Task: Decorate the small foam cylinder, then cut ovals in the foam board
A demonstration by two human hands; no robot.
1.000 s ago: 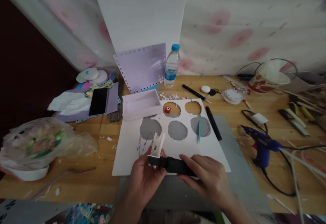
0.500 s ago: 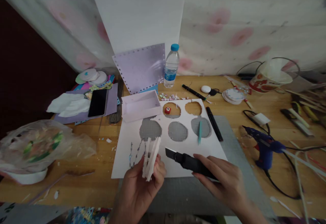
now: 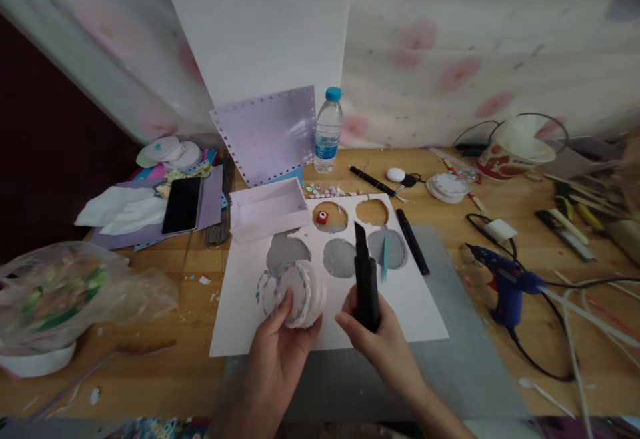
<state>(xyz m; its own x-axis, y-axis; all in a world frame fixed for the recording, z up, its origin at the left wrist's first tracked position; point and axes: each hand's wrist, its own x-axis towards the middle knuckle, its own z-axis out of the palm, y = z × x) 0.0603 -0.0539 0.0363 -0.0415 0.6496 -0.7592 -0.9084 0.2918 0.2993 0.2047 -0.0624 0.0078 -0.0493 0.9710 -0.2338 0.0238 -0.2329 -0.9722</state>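
Two hands are busy: my left hand (image 3: 280, 339) grips the stacked foam discs (image 3: 301, 292), my right hand (image 3: 380, 339) closes around the utility knife (image 3: 366, 276), whose upright blade could cut my fingers (image 3: 287, 306) if it slips.

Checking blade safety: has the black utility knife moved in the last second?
Yes. The black utility knife swung from lying sideways to pointing at the clear plastic water bottle, in the right hand.

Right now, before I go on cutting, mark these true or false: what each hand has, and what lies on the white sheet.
1. The left hand holds a stack of round white discs. True.
2. The right hand holds scissors. False: a black utility knife, blade pointing away.
3. The white sheet has round holes. True.
4. The water bottle lies on its side. False: it stands upright.
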